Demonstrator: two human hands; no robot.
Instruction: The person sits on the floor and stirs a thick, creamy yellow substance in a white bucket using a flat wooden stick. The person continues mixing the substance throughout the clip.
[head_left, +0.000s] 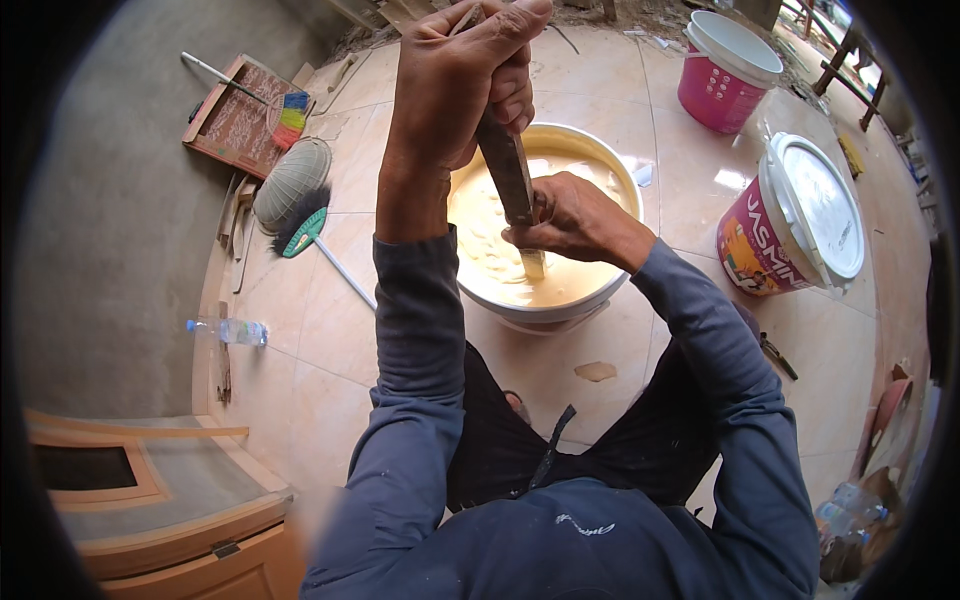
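Observation:
A flat wooden stick (pixel 507 170) stands tilted in an open white bucket (pixel 548 318) in front of me. Its lower end is dipped into thick, pale yellow paint (pixel 590 275), whose surface is rippled on the left side. My left hand (pixel 460 80) grips the stick near its top, fingers wrapped round it. Lower down, just above the paint, my right hand (pixel 580 220) is closed on the same stick, thumb along its face. The stick's top end is partly hidden by my left hand.
A pink open bucket (pixel 722 85) and a lidded paint bucket (pixel 790 215) stand at the right. Leftward lie a green broom (pixel 305 232), a woven hat (pixel 292 185), a wooden tray (pixel 238 118) and a plastic bottle (pixel 230 331). A small tan scrap (pixel 596 371) lies between my legs.

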